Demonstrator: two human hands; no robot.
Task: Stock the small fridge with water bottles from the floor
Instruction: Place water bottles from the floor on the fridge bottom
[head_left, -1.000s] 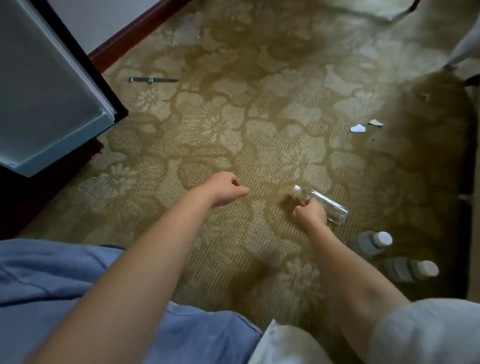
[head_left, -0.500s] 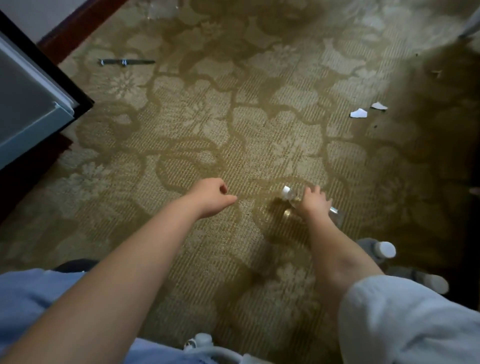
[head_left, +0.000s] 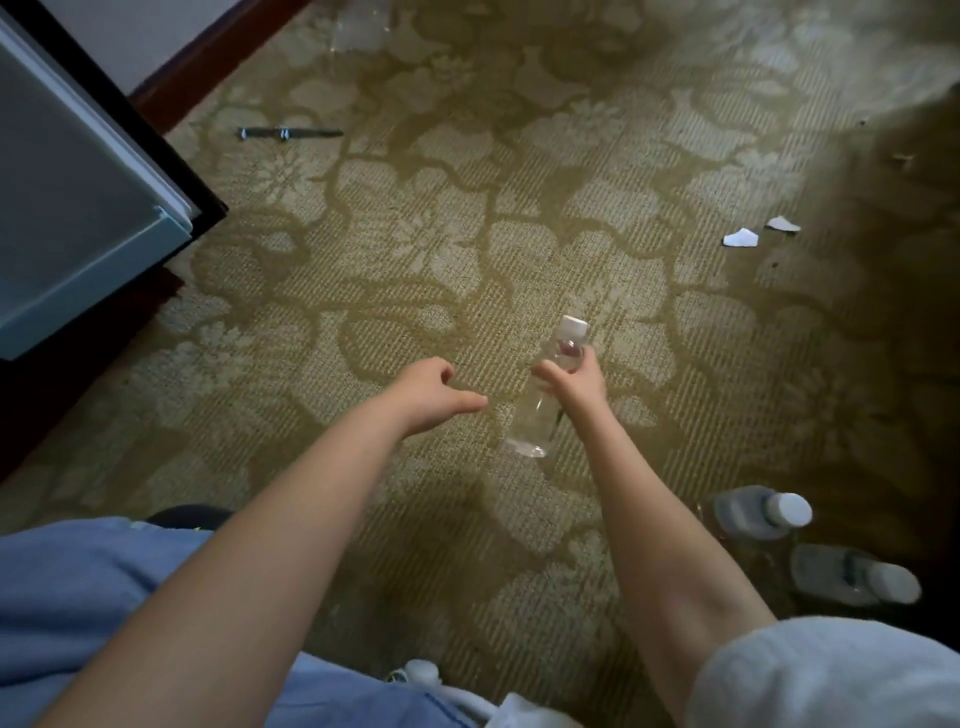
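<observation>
Right hand (head_left: 574, 382) clamped around the upper body of a clear plastic water bottle with white cap (head_left: 550, 387), cap pointing away. Left hand (head_left: 434, 389) just beside it, loosely curled, empty. Two more white-capped bottles (head_left: 761, 512) lie on the patterned carpet floor (head_left: 467, 234) behind the right hand.

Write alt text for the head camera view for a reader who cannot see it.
A person's right hand grips a clear water bottle above a patterned carpet, while the empty left hand hovers beside it. Two more bottles lie at lower right, and the open fridge door is at upper left.
</observation>
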